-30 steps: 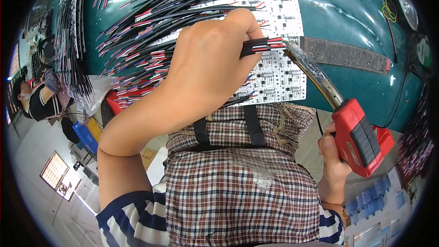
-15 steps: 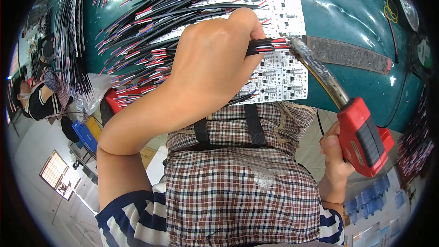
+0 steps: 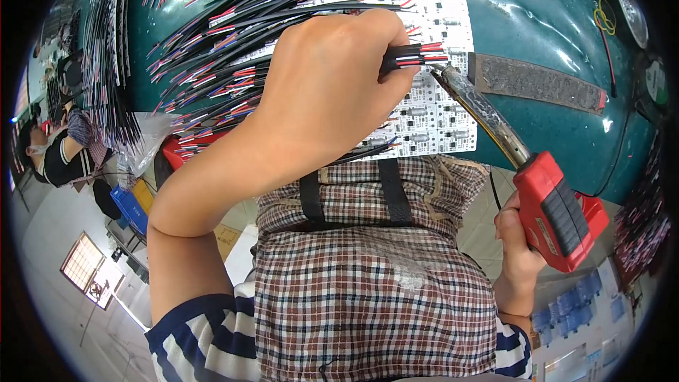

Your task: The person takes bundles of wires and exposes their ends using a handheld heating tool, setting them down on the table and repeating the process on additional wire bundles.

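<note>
My left hand (image 3: 329, 85) pinches a small bundle of black cables (image 3: 402, 58) above the circuit boards. Their stripped red, white and black wire ends point right. In my right hand (image 3: 520, 244) is a soldering gun (image 3: 555, 209) with a red and black body, its long metal barrel reaching up and left. The gun's tip is beside the lower wire ends; whether it touches them I cannot tell. Beneath lies a white panel of joined circuit boards (image 3: 453, 117) carrying small cylindrical components. Many black cables (image 3: 240, 46) with coloured ends lie across its left part, partly hidden by my left hand.
A grey rough strip (image 3: 537, 83) lies on the green tabletop (image 3: 523, 14) right of the boards. More cable bundles hang at the far left (image 3: 109, 64) and lower right (image 3: 642, 230). A yellow-ended cable (image 3: 605, 18) lies far right. Another person (image 3: 64, 148) is at left.
My left hand has shifted slightly up and left with the cables. The soldering gun has moved a little left, its tip now lower against the wire ends.
</note>
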The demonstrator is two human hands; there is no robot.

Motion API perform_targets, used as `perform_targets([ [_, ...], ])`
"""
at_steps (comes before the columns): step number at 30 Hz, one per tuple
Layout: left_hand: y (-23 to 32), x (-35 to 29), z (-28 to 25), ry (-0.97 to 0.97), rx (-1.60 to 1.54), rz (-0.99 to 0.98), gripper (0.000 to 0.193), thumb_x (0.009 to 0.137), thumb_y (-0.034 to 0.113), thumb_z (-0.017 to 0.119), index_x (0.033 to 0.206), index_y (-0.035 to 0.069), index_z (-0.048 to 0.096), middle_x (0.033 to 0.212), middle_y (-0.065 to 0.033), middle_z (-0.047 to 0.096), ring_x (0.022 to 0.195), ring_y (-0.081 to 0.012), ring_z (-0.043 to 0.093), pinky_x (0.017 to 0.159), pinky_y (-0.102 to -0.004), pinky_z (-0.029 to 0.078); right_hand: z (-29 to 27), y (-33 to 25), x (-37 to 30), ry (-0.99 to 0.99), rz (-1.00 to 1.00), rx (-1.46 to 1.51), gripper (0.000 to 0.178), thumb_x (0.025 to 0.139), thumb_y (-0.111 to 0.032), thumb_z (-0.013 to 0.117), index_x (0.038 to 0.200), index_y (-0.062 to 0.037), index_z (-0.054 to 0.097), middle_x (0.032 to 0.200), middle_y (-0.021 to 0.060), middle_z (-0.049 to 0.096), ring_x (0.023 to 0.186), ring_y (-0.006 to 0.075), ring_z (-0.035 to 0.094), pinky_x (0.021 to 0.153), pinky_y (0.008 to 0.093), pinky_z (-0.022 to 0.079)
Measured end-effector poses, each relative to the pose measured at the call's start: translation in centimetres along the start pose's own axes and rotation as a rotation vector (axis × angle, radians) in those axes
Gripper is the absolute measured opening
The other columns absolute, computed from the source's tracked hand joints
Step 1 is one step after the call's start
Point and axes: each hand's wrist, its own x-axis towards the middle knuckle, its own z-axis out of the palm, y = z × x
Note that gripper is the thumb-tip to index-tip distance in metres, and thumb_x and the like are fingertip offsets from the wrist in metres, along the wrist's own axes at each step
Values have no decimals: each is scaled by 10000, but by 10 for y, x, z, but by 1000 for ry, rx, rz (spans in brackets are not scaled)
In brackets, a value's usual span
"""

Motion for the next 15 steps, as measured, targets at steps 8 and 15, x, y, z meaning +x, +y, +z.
perform_targets([
  [8, 0, 0, 0, 7, 33, 27, 170, 806, 176, 776, 851, 50, 671, 631, -62, 606, 523, -190, 572, 535, -308, 443, -4, 2, 1, 1, -46, -51, 304, 865, 7, 658, 1154, 41, 570, 779, 54, 562, 550, 88, 486, 480, 234, 413],
  [15, -3, 4, -5, -58, 11, 43, 214, 819, 184, 773, 955, 29, 715, 676, -97, 653, 534, -190, 599, 544, -302, 463, -2, 4, -4, 56, 1, -12, 310, 858, -4, 673, 1153, 30, 583, 776, 54, 578, 557, 90, 498, 502, 230, 422],
])
